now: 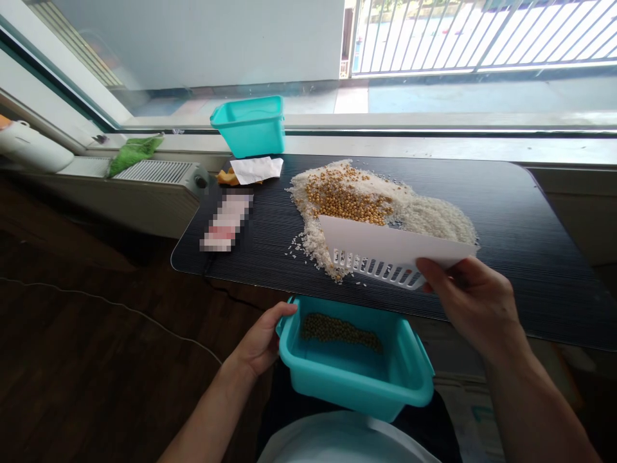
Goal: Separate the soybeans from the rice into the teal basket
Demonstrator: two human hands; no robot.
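Observation:
My right hand (pixel 475 299) pinches the right end of a white plastic piece (pixel 385 241) with a row of slots along its lower edge. The piece stands on edge against a heap of white rice grains (pixel 436 218) mixed with golden-yellow round beans (pixel 347 199). My left hand (pixel 263 337) grips the left rim of a teal plastic bin (pixel 347 379) below the table's front edge. Inside the bin, along its far side, lies a band of brownish-green beans (pixel 340 331). Part of the heap is hidden behind the white piece.
The dark table (pixel 511 206) stands beside a window. A second teal bin (pixel 253 125) is at its back left, near a white paper (pixel 258 170) and an orange-yellow thing (pixel 227 177). A blurred flat object (pixel 226 222) lies at left. A green cloth (pixel 135 154) rests on the radiator (pixel 159 172).

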